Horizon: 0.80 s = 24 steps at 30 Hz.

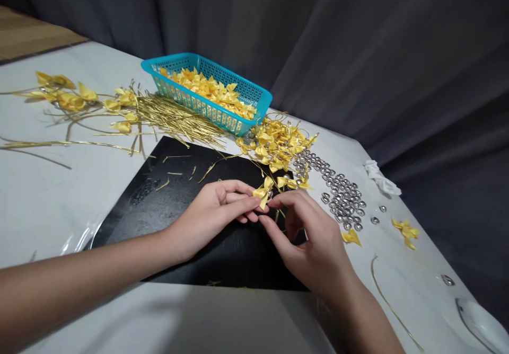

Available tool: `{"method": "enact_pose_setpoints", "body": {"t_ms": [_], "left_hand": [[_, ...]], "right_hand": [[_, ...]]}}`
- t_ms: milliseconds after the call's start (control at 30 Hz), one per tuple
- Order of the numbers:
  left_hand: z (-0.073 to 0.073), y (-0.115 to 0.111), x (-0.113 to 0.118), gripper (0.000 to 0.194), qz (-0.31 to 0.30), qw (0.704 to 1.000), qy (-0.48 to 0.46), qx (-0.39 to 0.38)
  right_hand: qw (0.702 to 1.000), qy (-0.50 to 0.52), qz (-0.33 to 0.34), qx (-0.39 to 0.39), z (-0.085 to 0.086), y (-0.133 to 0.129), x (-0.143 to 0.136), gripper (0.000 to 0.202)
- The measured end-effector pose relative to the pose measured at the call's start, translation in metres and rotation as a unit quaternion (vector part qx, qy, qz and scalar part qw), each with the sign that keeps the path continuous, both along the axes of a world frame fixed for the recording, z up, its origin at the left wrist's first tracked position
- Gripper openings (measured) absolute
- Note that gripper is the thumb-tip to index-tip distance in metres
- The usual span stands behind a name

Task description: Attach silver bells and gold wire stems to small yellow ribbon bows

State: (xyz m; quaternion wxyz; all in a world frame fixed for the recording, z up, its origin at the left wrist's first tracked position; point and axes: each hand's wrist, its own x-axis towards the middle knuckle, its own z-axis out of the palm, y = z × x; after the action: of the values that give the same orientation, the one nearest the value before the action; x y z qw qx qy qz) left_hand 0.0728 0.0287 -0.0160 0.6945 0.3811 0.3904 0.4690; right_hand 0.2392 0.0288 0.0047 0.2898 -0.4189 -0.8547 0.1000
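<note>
Over the black mat [159, 227], my left hand [222, 203] pinches a yellow ribbon bow [262, 191] between thumb and fingers. A small silver piece [270, 194] shows at the bow's right side. Close to it on the right is my right hand [306, 227], its index finger and thumb tips near each other by the bow. Whether anything thin lies between those fingertips is too small to tell. More yellow bows [292, 183] lie just behind my right hand.
A turquoise basket [207, 105] of yellow bows stands at the back. Gold wires [175, 118] lie before it, with wired bows [71, 99] at left. Right of the mat are a bow pile [280, 139], silver pieces [344, 200], a white crumpled item [382, 178] and a loose wire [392, 306].
</note>
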Motion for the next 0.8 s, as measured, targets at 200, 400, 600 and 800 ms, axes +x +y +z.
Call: {"method": "enact_pose_setpoints", "body": {"t_ms": [200,400,600,800], "left_hand": [[0.001,0.000,0.000,0.012,-0.007,1.000,0.002,0.000],[-0.001,0.000,-0.001,0.013,-0.007,1.000,0.008,0.008],[0.001,-0.001,-0.001,0.015,0.000,1.000,0.013,0.002],[0.002,0.001,0.000,0.011,-0.035,0.999,-0.031,0.002]], "right_hand": [[0.998,0.042,0.019,0.036,0.000,0.000,-0.002,0.011],[0.997,0.058,0.004,0.053,0.001,-0.011,-0.011,0.010],[0.846,0.270,-0.100,-0.449,-0.010,-0.015,-0.025,0.044],[0.654,0.428,-0.056,-0.621,-0.006,-0.020,-0.028,0.022]]}}
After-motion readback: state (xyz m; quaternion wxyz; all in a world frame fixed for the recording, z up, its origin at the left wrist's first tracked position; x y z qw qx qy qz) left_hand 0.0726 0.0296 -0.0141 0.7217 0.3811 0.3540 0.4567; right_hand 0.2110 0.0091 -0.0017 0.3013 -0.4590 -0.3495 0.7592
